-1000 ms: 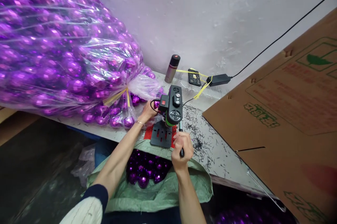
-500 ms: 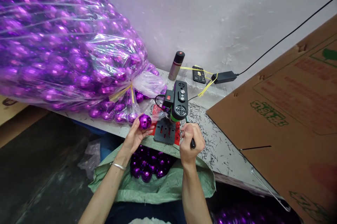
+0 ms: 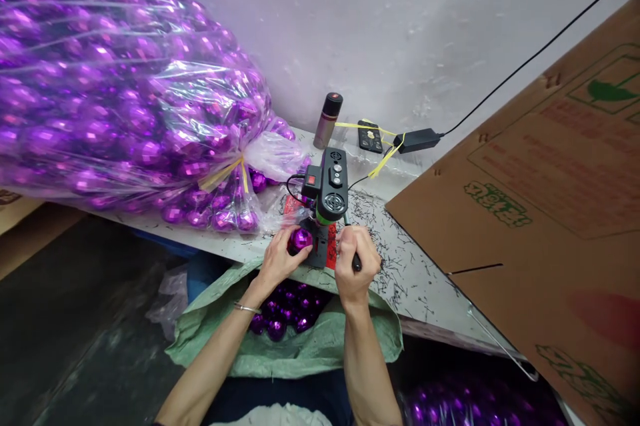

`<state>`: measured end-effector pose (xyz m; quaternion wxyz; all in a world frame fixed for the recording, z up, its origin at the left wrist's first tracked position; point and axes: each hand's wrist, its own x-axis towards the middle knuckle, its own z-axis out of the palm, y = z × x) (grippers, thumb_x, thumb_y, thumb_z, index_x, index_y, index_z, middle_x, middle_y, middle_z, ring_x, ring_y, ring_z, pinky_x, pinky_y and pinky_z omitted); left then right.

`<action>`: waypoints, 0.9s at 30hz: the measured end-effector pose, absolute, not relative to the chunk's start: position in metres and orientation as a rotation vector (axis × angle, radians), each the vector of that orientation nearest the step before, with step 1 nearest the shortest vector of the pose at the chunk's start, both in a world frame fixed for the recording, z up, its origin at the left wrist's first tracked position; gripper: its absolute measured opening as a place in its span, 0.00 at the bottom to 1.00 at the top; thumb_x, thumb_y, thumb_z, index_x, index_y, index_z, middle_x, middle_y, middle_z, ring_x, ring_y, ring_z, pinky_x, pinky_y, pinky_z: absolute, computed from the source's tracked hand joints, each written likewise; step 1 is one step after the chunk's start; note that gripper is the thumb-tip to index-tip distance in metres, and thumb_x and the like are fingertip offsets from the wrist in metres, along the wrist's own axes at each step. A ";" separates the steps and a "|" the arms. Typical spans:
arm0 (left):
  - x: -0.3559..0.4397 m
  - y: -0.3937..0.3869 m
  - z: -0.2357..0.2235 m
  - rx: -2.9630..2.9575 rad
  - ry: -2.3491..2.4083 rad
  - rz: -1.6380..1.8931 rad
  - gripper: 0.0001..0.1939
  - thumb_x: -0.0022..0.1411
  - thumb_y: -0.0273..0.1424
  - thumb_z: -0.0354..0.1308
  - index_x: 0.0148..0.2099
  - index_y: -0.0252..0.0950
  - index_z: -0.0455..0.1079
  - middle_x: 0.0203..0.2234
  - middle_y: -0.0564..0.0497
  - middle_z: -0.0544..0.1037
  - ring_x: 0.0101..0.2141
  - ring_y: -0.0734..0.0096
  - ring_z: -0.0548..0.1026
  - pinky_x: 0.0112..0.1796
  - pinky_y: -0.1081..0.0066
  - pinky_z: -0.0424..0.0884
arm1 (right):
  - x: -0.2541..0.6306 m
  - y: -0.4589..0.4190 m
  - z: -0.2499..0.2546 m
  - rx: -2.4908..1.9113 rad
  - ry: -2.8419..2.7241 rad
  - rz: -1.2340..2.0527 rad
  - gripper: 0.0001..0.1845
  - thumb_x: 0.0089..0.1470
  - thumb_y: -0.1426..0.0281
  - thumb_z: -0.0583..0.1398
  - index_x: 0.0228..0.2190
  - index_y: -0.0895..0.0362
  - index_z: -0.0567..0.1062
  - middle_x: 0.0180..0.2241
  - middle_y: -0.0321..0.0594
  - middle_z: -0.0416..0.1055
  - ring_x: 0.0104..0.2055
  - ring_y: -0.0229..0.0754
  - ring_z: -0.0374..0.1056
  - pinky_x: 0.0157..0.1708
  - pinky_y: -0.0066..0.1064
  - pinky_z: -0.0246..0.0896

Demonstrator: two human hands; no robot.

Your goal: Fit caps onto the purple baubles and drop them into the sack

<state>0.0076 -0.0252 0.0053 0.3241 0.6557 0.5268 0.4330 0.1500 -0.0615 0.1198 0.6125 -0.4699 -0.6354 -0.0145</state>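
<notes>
My left hand pinches a shiny purple faceted ball between thumb and fingers, at the left edge of the black slotted base of a small press-like machine. The machine has a black head with round vents and a red switch at its side. My right hand is wrapped around the black-ended lever on the machine's right. Below both hands an open green woven sack holds several more purple balls.
A large clear bag of purple balls leans over the table's left side. Small dark slivers lie scattered on the white tabletop. Behind the machine stand a flask and a black power adapter. A cardboard box fills the right.
My left hand has carried the purple ball to the right, from beside the machine onto the edge of its base. My right hand keeps its grip on the lever. The view has shifted slightly.
</notes>
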 end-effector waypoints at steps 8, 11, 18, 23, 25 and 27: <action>0.011 -0.014 -0.006 1.955 1.352 1.115 0.29 0.61 0.37 0.67 0.62 0.39 0.66 0.52 0.42 0.78 0.53 0.53 0.77 0.54 0.54 0.74 | 0.149 -0.064 0.120 -1.084 -1.502 -0.068 0.14 0.66 0.77 0.52 0.28 0.54 0.68 0.26 0.34 0.67 0.29 0.36 0.66 0.31 0.30 0.61; 0.013 -0.011 -0.010 1.943 1.379 1.110 0.29 0.59 0.38 0.69 0.59 0.38 0.67 0.51 0.42 0.79 0.52 0.52 0.78 0.53 0.53 0.75 | 0.149 -0.063 0.120 -1.078 -1.503 -0.085 0.13 0.65 0.78 0.53 0.28 0.54 0.68 0.26 0.34 0.68 0.29 0.35 0.66 0.31 0.30 0.61; 0.017 -0.002 -0.008 2.016 1.272 1.062 0.27 0.58 0.36 0.69 0.59 0.38 0.70 0.51 0.41 0.80 0.53 0.50 0.77 0.54 0.52 0.73 | 0.149 -0.063 0.120 -1.079 -1.520 -0.094 0.14 0.65 0.77 0.52 0.28 0.54 0.68 0.26 0.34 0.68 0.28 0.36 0.66 0.30 0.30 0.61; 0.021 0.003 -0.020 1.971 1.249 1.103 0.30 0.58 0.38 0.70 0.61 0.38 0.70 0.55 0.40 0.79 0.56 0.50 0.76 0.57 0.51 0.70 | 0.150 -0.064 0.119 -1.075 -1.524 -0.091 0.13 0.65 0.78 0.53 0.29 0.55 0.69 0.26 0.34 0.68 0.29 0.36 0.66 0.32 0.30 0.62; 0.022 0.002 -0.026 1.967 1.269 1.130 0.31 0.59 0.40 0.70 0.62 0.38 0.69 0.55 0.41 0.79 0.56 0.50 0.76 0.57 0.51 0.70 | 0.151 -0.064 0.117 -1.075 -1.521 -0.081 0.13 0.65 0.78 0.52 0.29 0.55 0.69 0.26 0.35 0.68 0.29 0.36 0.67 0.31 0.30 0.62; 0.022 0.000 -0.030 1.970 1.294 1.141 0.31 0.59 0.41 0.69 0.62 0.39 0.69 0.54 0.41 0.80 0.55 0.51 0.77 0.56 0.52 0.71 | 0.150 -0.064 0.110 -1.066 -1.516 -0.077 0.14 0.65 0.78 0.52 0.28 0.54 0.68 0.26 0.35 0.68 0.29 0.36 0.66 0.31 0.30 0.61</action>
